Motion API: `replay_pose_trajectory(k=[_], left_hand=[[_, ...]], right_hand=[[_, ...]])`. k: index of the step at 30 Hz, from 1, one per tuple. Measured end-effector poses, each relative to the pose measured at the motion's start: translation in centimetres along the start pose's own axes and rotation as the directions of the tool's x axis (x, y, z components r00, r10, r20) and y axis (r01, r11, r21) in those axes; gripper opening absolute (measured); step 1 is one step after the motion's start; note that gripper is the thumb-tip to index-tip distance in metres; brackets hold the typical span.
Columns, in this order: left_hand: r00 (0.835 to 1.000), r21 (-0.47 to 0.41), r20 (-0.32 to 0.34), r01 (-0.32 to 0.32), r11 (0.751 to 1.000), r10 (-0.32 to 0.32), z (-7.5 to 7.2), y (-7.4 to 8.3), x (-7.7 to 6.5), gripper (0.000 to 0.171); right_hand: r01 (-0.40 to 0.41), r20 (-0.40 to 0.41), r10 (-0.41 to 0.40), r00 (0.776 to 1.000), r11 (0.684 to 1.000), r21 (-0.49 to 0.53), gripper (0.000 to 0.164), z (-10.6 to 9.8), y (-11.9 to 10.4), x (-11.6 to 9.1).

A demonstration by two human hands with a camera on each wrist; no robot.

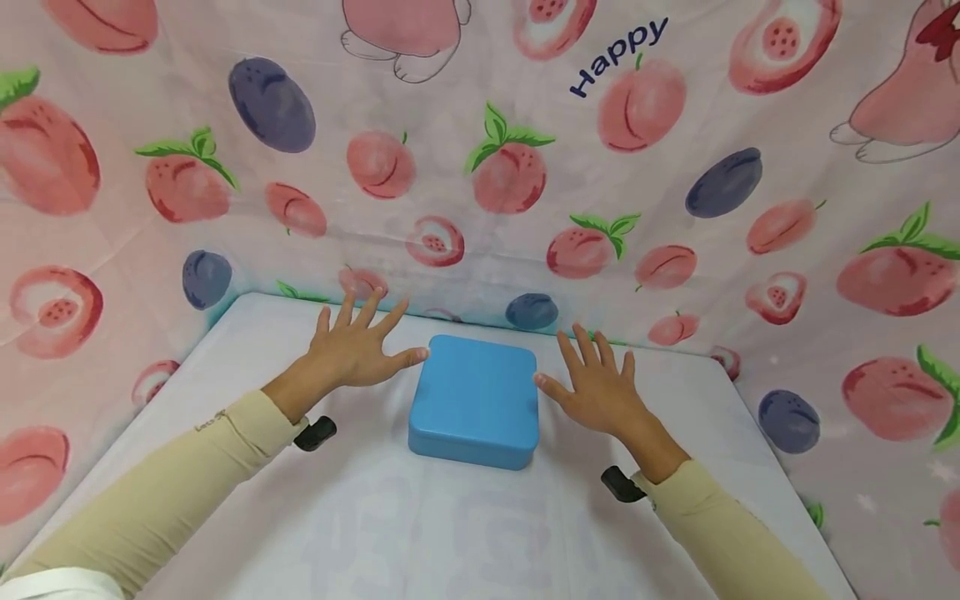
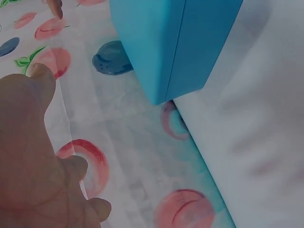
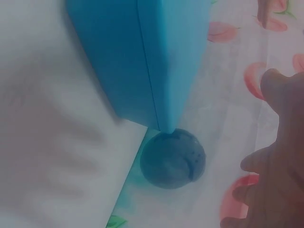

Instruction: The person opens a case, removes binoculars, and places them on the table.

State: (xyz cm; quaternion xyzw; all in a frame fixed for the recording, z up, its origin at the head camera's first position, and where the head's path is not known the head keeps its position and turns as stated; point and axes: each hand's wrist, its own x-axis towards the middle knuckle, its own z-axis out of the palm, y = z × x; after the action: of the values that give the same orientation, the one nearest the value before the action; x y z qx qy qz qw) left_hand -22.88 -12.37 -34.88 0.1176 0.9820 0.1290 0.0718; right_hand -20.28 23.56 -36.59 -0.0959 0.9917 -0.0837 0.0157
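Note:
A blue square box (image 1: 476, 398) with rounded corners lies flat on the white table; a thin seam runs around its side, seen in both wrist views. To the left of the box, my left hand (image 1: 358, 348) is held with fingers spread and the thumb pointing at the box's far left corner. On the other side, my right hand (image 1: 602, 390) is spread likewise, its thumb pointing at the right edge. In the left wrist view a gap shows between the left hand (image 2: 35, 156) and the box (image 2: 173, 47). The right wrist view likewise shows the right hand (image 3: 280, 161) apart from the box (image 3: 156, 61).
The white tabletop (image 1: 450, 533) ends at a fruit-printed cloth (image 1: 480, 267) that rises behind it and along both sides. A small black device sits under each wrist, the left one (image 1: 315, 434) and the right one (image 1: 622, 484).

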Motion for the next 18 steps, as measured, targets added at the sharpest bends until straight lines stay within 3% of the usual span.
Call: replay_pose_trajectory(k=[10, 18], left_hand=[[1.0, -0.018, -0.008, -0.018, 1.0, 0.018, 1.4, -0.4, -0.2, 0.099], [0.999, -0.022, -0.046, -0.025, 0.999, 0.024, 2.1, -0.4, 0.2, 0.099]], right_hand=[[-0.003, 0.0, 0.004, 1.0, 1.0, 0.029, 0.092, 1.7, 0.1, -0.2], [-0.011, -0.008, 0.011, 1.0, 0.999, 0.046, 0.091, 1.9, 0.3, -0.1]])
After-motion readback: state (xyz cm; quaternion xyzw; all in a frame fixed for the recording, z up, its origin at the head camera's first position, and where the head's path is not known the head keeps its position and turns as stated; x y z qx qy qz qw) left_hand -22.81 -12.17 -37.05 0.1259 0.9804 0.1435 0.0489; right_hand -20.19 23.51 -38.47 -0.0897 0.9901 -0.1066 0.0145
